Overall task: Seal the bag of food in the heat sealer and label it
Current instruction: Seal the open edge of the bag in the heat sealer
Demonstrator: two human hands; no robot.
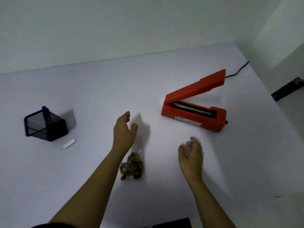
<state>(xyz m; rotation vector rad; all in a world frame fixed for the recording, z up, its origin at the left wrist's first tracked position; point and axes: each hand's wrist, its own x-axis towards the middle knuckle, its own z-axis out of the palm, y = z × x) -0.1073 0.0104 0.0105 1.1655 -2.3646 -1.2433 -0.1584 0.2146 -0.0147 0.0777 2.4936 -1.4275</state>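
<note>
The clear bag of brown food (132, 167) lies on the smooth white table (98, 89) between my hands, just beside my left wrist. My left hand (123, 131) and right hand (190, 152) hover loose, holding nothing. Beyond my right sits the orange heat sealer (195, 102), arm raised, near plain white walls.

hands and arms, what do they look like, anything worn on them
Both the left hand and right hand are bare: no gloves, rings or watch visible. Forearms are uncovered too. A dark sleeve edge shows only at the left arm's bottom.
</note>
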